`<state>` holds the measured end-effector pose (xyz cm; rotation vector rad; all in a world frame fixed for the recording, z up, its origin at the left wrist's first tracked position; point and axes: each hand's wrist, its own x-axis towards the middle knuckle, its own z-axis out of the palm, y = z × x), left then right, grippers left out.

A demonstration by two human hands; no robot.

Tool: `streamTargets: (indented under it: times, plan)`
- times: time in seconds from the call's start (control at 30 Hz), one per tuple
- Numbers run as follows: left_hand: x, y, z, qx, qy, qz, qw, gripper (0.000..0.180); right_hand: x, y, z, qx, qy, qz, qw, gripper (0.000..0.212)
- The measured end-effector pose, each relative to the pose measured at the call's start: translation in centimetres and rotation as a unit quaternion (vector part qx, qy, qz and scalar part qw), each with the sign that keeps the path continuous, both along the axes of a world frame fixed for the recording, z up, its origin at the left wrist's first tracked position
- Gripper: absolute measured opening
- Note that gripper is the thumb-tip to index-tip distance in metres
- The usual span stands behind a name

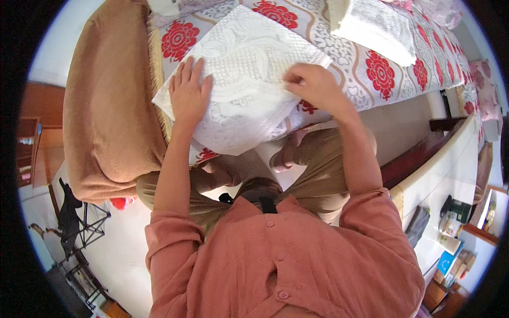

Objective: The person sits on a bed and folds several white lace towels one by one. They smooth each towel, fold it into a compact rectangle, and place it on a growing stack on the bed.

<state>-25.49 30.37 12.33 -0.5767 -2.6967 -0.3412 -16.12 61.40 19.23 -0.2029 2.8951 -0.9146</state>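
Note:
A white lace cloth (244, 63) with a raised leaf pattern lies on the sofa seat in front of me. Its near part droops over the seat's front edge. My left hand (189, 91) rests flat on the cloth's left side, fingers spread. Over the right side of the cloth is my right hand (313, 85), its fingers curled in. Whether any of the fabric is between those fingertips is hidden. Beneath the cloth is a white and grey seat cover (355, 90) with red flowers.
A brown blanket (108, 106) drapes the armrest at left. Another white cloth (376, 32) lies farther right on the seat. A dark red wooden rail (424, 151) runs beside a pale tabletop (442, 164) at right. Black folding stands (79, 217) are at lower left.

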Motion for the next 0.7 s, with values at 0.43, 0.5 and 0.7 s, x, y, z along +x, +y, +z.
streamTargets:
  times: [0.43, 0.5, 0.7]
  plan:
    - [-0.1, 0.2, 0.1, -0.01, 0.007, -0.015, 1.0, 0.054, -1.7, -0.5, -4.8, 0.155, 0.249, -0.084, 0.952, 0.062]
    - [0.2, 0.3, 0.5, -0.016, 0.008, -0.02, 1.0, 0.057, -1.8, -1.3, -5.7, 0.165, 0.208, -0.048, 0.963, 0.06]
    - [-0.2, 1.9, 1.5, -0.063, -0.012, -0.02, 0.998, 0.06, -5.2, -1.4, -5.1, 0.139, 0.275, -0.018, 0.951, 0.064]
